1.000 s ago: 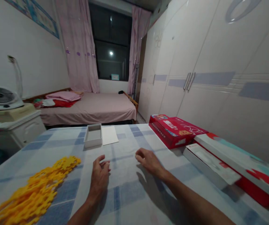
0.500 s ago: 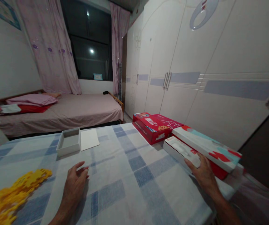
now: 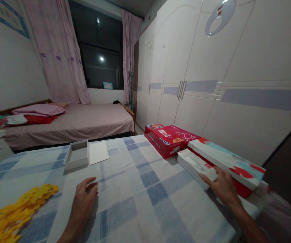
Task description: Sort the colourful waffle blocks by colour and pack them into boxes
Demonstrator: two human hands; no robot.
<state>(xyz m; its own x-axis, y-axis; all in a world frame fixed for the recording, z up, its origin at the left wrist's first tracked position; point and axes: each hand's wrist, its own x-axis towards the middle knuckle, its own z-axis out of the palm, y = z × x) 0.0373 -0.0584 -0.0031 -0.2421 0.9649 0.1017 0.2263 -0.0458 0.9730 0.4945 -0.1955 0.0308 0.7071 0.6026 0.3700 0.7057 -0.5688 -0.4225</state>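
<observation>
My right hand grips the near end of a long white box, thumb on its near side and fingers over the far side. The box has a pale printed picture and a small red mark on top. Behind it runs a longer white, red and light-blue box. My left hand rests low over the checked tablecloth, fingers loosely bent and apart, holding nothing. Ahead of that hand are an open grey-white box tray and a flat white card.
A red printed box sits at the table's far right. A yellow heap of linked pieces lies at the near left. Beyond the table are a bed and a white wardrobe.
The view has shifted slightly. The white box in my right hand has moved a little to the left against the boxes behind it. My left hand has hardly moved.
</observation>
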